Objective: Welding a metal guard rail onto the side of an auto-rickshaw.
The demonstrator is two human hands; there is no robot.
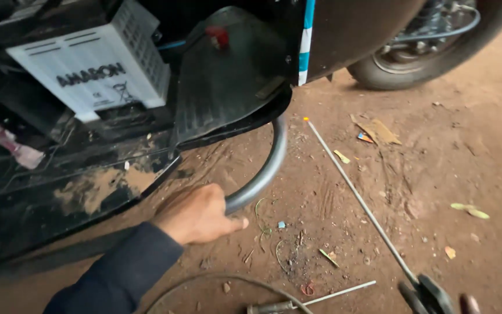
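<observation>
Head view: left hand (196,214), fingers clenched around curved steel guard bar (268,166); long metal rod (361,200) right of fingers; right hand unseen.

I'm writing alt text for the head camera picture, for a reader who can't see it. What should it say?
A left hand in a dark sleeve grips a curved grey metal bar at the underside of a black scooter, above red dirt ground. A white battery sits in the scooter's open floor; a long thin rod lies on the dirt, a tyre behind.
</observation>
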